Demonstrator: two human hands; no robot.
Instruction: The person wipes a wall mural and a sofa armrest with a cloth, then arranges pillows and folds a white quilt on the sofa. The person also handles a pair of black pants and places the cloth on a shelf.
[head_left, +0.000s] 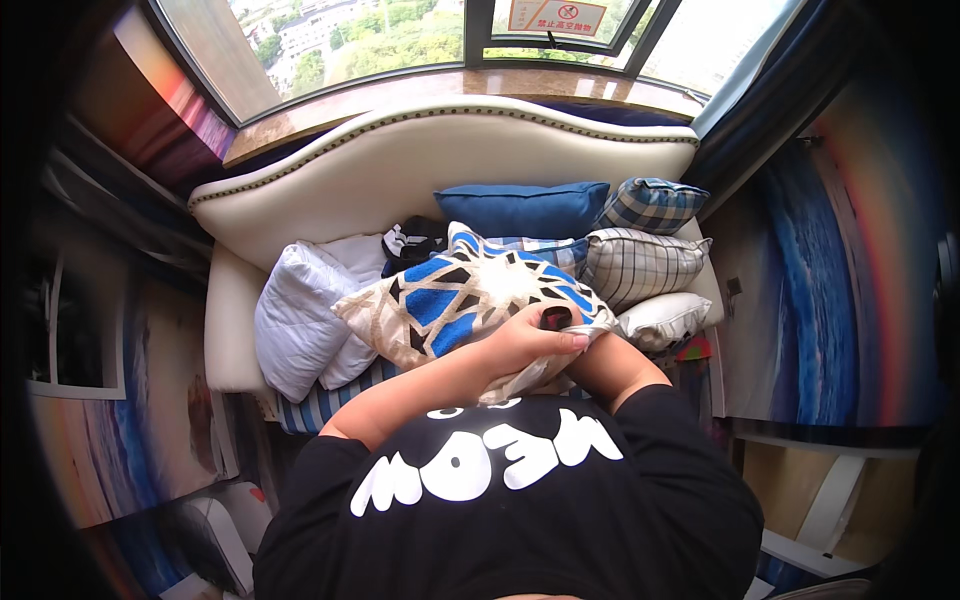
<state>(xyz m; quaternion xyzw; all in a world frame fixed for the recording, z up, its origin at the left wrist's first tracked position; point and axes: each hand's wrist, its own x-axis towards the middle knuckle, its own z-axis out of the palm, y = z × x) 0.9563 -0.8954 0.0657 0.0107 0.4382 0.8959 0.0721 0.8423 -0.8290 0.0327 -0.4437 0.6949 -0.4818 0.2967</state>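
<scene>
A cushion (439, 304) with a blue, black and beige geometric pattern lies in front of me, tilted over the sofa seat. My left hand (529, 334) is closed on the pale edge of its cover (589, 330) at the near right corner, with the thumb on top. A small black object (555, 319) shows among the left hand's fingers; what it is stays unclear. My right forearm (619, 367) runs up to that same corner. The right hand itself is hidden at the cover, possibly inside it. Loose beige fabric (517, 382) hangs below my left wrist.
A cream sofa (360, 161) with a studded back stands below a window. White quilted pillows (300, 315) are at its left. On the right lie a blue cushion (525, 210), checked cushions (649, 262) and a pale cushion (667, 319). Black-and-white fabric (412, 244) lies behind the patterned cushion.
</scene>
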